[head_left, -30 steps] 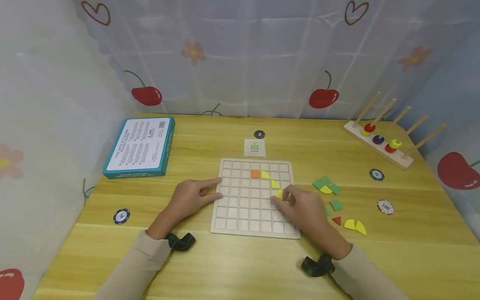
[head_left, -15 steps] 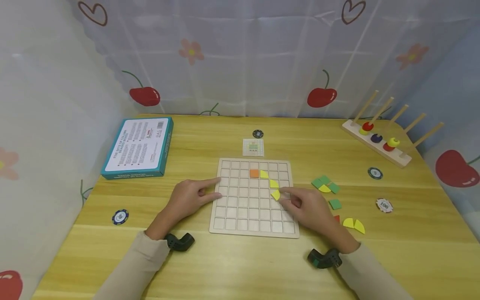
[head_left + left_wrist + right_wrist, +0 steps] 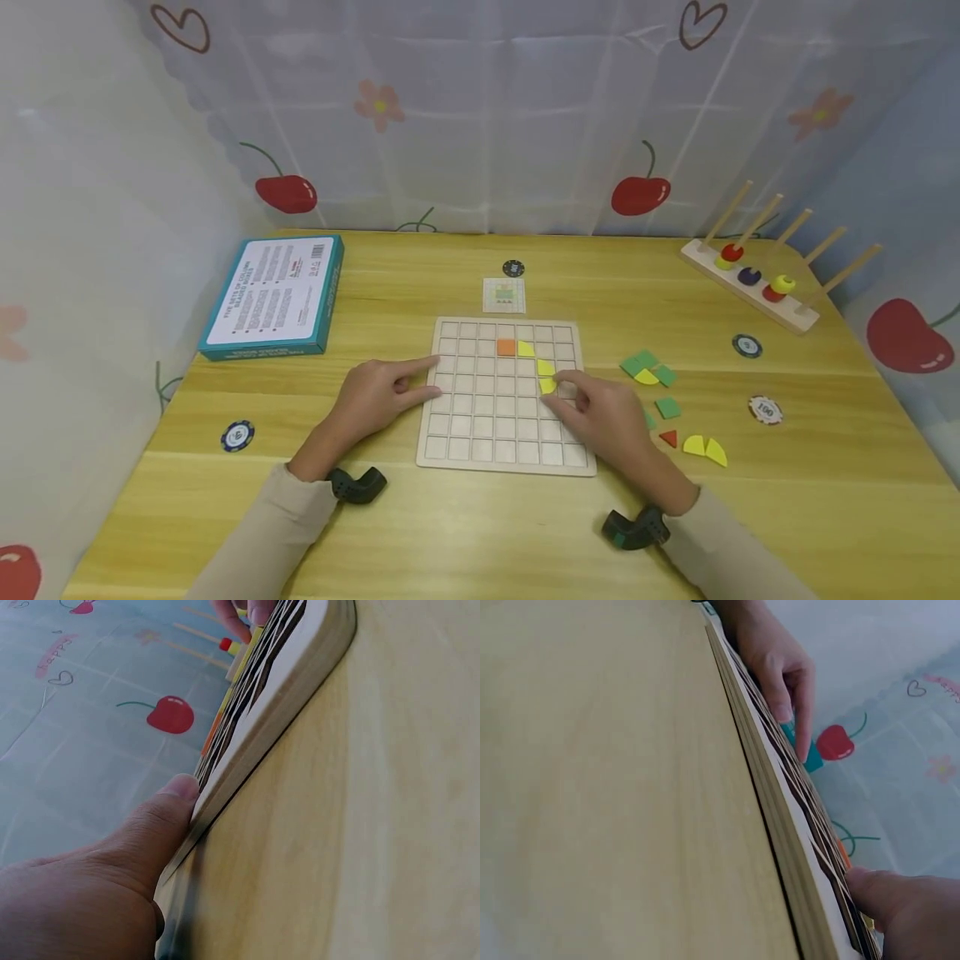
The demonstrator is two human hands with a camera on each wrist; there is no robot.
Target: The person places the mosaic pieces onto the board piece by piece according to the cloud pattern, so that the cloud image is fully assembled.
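A wooden grid board (image 3: 483,428) lies on the table in the head view. My left hand (image 3: 372,398) rests thumb and index fingertips on its left edge, both stretched out and apart. Over the right side of the grid, my right hand (image 3: 607,414) pinches a yellow quarter-circle tile (image 3: 547,387) between thumb and index finger; the fingertips partly cover it. Just above that tile sits another yellow tile (image 3: 544,367). Further up are a third yellow tile (image 3: 526,348) and an orange square tile (image 3: 506,347), side by side in their cells.
Loose green tiles (image 3: 667,407), a red triangle (image 3: 669,438) and yellow quarter-circles (image 3: 716,452) lie right of the board. Behind it is a pattern card (image 3: 504,296). A teal box (image 3: 272,293) stands left, a peg rack (image 3: 750,287) back right. Poker chips (image 3: 766,409) lie around.
My right hand has turned the yellow quarter-circle tile and shifted it slightly left, lining it up with a cell below the other yellow tile. The left hand stays on the board's edge.
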